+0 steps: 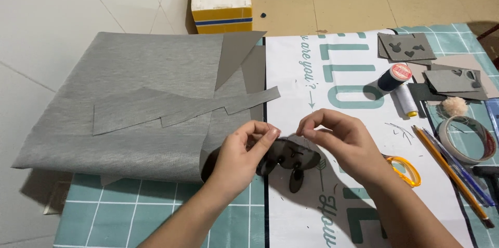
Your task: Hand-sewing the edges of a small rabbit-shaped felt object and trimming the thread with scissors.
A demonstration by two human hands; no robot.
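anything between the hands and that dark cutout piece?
No. Both the left hand and the right hand already pinch the dark grey cutout piece at its top edge. The big grey fabric sheet lies beside it to the left, not between.

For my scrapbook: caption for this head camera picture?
Two hands pinch a small dark fabric cutout beside grey cloth.

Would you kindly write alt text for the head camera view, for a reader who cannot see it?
Two bare hands, left hand and right hand, hold a small dark grey fabric cutout above a printed white sheet. Folded grey fabric lies left; thread spools, pencils and tape roll lie right.
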